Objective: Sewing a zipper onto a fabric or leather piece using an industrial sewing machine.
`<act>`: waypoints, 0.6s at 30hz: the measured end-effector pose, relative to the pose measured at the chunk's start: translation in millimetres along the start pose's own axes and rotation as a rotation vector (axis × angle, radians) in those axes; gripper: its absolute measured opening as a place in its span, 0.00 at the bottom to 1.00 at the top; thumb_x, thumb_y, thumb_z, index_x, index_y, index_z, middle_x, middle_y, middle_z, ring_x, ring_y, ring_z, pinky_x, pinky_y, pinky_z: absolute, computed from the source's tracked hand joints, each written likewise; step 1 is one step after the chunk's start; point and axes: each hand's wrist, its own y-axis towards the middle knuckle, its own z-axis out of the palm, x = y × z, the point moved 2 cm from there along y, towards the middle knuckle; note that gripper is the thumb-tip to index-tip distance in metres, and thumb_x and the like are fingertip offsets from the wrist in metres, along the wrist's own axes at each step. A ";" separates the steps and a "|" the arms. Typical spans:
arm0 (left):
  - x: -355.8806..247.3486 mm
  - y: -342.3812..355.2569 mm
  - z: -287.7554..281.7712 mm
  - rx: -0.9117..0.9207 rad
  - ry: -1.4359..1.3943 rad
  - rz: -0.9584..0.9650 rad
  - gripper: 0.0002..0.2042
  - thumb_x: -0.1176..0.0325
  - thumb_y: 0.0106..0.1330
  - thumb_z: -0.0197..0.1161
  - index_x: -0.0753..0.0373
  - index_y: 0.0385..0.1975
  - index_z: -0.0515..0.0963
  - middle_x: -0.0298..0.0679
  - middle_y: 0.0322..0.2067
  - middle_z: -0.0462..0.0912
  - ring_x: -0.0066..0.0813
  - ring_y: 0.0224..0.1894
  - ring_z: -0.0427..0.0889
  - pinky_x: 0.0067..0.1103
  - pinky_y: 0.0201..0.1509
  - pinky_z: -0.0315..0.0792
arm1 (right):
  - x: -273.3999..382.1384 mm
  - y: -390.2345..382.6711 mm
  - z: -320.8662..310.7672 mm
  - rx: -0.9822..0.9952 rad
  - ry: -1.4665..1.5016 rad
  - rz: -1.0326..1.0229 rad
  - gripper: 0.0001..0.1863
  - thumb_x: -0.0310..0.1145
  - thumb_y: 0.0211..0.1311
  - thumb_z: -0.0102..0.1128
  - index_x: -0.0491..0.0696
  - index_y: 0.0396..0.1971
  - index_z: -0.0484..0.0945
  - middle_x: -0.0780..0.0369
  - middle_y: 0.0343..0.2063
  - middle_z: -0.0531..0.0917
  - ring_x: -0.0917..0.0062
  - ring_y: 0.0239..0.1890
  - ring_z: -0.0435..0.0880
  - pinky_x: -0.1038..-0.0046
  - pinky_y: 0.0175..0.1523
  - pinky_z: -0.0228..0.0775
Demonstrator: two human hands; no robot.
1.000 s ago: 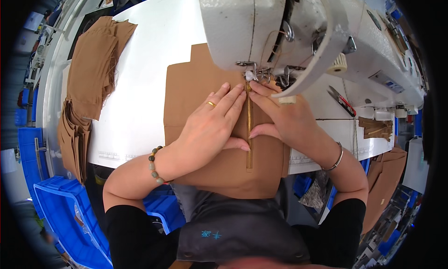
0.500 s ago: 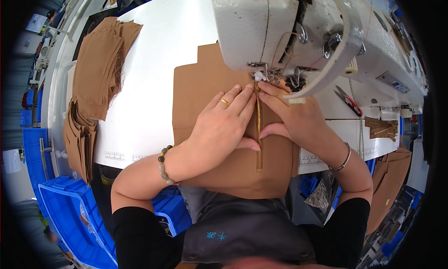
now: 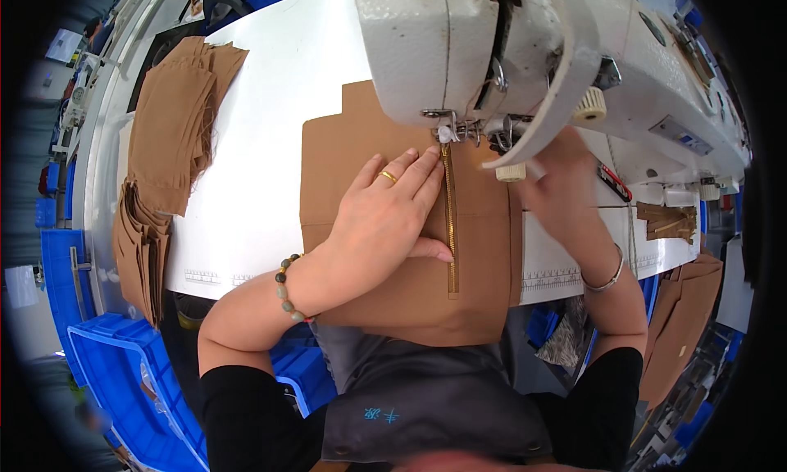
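Observation:
A brown fabric panel (image 3: 373, 318) lies flat under the sewing machine's head (image 3: 410, 58). Set into it is a brass-toothed zipper (image 3: 451, 226), running from the presser foot (image 3: 445, 134) toward me. My left hand (image 3: 385, 214) rests flat on the panel just left of the zipper, fingers stretched out and thumb touching the zipper's lower part. Off the fabric, my right hand (image 3: 566, 185) is up beside the machine, behind its curved white guard (image 3: 566, 79). Motion smears its fingers and the guard partly covers them, so I cannot make out whether it holds anything.
Stacked brown fabric pieces (image 3: 176, 128) lie at the left of the white table (image 3: 270, 79). Right of the machine are red-handled thread snips (image 3: 615, 183) and a small pile of zippers (image 3: 666, 223). Blue bins (image 3: 131, 374) stand at the lower left; more brown panels (image 3: 680, 324) hang at the right.
My right hand has left the panel and zipper and moved up and right, toward the machine's side. My left hand stays pressed on the fabric. The whole view has shifted slightly.

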 end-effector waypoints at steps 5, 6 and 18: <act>0.1 0.1 0.0 -0.004 0.006 -0.002 0.49 0.37 0.50 0.68 0.73 0.65 0.71 0.48 0.65 0.75 0.44 0.63 0.76 0.39 0.72 0.66 | -19.9 13.7 -10.2 -0.226 0.412 0.219 0.07 0.23 0.60 0.67 0.44 0.35 0.91 0.61 0.29 0.91 0.74 0.34 0.88 0.75 0.44 0.77; -0.1 -0.2 0.2 0.001 0.012 -0.003 0.49 0.37 0.50 0.68 0.73 0.65 0.71 0.48 0.65 0.75 0.44 0.63 0.76 0.39 0.72 0.66 | -19.6 14.2 -9.0 -0.223 0.413 0.217 0.07 0.23 0.60 0.67 0.44 0.35 0.91 0.61 0.29 0.91 0.74 0.34 0.88 0.75 0.44 0.77; -3.7 -3.8 -0.7 0.007 0.041 -0.024 0.47 0.35 0.51 0.67 0.69 0.64 0.73 0.43 0.64 0.77 0.42 0.64 0.76 0.42 0.72 0.67 | -5.3 -1.0 7.7 0.022 0.259 0.046 0.09 0.30 0.63 0.67 0.51 0.41 0.91 0.59 0.32 0.87 0.64 0.38 0.84 0.65 0.46 0.75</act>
